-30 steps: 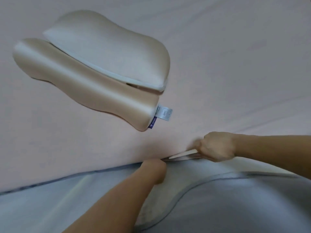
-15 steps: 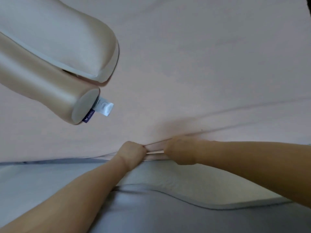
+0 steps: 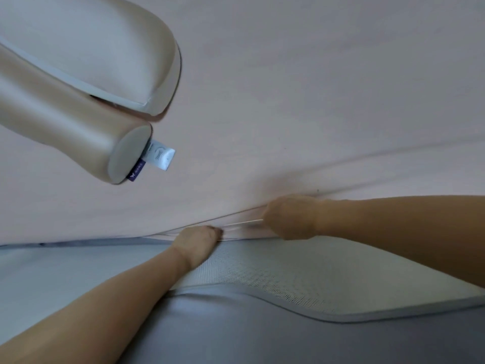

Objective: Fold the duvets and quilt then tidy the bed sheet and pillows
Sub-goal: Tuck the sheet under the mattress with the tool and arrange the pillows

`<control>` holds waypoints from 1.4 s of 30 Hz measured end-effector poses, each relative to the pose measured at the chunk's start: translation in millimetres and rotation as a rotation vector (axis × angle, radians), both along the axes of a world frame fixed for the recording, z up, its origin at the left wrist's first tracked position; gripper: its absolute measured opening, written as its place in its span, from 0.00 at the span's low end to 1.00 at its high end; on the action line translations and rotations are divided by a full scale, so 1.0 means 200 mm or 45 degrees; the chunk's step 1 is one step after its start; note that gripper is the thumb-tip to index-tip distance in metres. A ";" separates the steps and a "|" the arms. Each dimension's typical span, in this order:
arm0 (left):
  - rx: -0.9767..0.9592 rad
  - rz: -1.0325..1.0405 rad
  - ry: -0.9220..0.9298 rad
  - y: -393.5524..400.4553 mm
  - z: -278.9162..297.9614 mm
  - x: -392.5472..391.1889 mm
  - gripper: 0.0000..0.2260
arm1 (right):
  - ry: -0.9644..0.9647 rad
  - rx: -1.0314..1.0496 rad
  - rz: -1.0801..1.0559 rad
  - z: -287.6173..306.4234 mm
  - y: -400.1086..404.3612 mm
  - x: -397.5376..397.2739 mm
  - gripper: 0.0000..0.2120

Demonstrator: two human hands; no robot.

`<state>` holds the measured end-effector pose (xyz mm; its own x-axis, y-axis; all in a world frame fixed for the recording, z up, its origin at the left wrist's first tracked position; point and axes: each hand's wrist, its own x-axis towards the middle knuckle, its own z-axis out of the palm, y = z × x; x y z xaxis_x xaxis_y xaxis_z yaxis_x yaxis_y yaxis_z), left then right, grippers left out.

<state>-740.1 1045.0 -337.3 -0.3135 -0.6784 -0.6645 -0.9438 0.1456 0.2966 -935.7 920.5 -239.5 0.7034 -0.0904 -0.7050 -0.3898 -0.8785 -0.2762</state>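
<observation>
A pale pink bed sheet [image 3: 301,88] covers the mattress and fills most of the view. Two beige contoured pillows [image 3: 73,85] lie stacked at the upper left, white and dark tags hanging off the lower one's end. At the sheet's near edge my left hand [image 3: 198,239] is closed on the hem. My right hand [image 3: 291,218] grips the same edge a little to the right. A thin white strip of the hem stretches taut between them. My fingertips are hidden under the fabric.
The grey mattress side [image 3: 65,261] runs along below the sheet's edge. A white mesh panel with grey piping [image 3: 301,279] bulges out beneath my hands, and smooth dark grey fabric [image 3: 262,337] fills the bottom of the view.
My left hand came up to the sheet's edge and closed on it beside the right. My hands have drawn slightly apart, stretching the hem. The view moved in, and the pillows now sit at the upper left.
</observation>
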 end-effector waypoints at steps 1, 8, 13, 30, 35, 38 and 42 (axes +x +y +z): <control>-0.005 0.002 -0.001 0.01 0.00 -0.01 0.12 | 0.002 -0.012 -0.025 0.01 0.00 0.01 0.12; -0.092 -0.031 -0.167 -0.03 -0.04 -0.13 0.12 | 0.080 -0.035 -0.127 -0.03 0.00 -0.01 0.11; -0.129 -0.040 -0.116 -0.03 -0.05 -0.12 0.11 | 0.069 -0.097 -0.124 -0.07 0.00 -0.05 0.14; 0.329 -0.152 0.275 -0.03 0.12 0.11 0.20 | 0.025 -0.021 -0.096 -0.07 0.02 0.38 0.13; 0.400 -0.098 0.302 -0.06 0.17 0.11 0.14 | -0.034 -0.036 0.128 0.00 0.07 0.38 0.11; 0.349 -0.132 0.334 -0.07 0.21 0.12 0.11 | 0.011 -0.007 0.120 -0.02 0.10 0.33 0.12; 0.341 -0.145 0.332 -0.12 0.24 0.13 0.05 | 0.077 0.071 -0.025 -0.08 0.16 0.33 0.12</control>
<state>-714.1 1020.4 -289.0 -0.5582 -0.4431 -0.7015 -0.8142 0.1300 0.5658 -870.0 952.5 -254.6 0.6580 -0.0632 -0.7503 -0.4239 -0.8547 -0.2998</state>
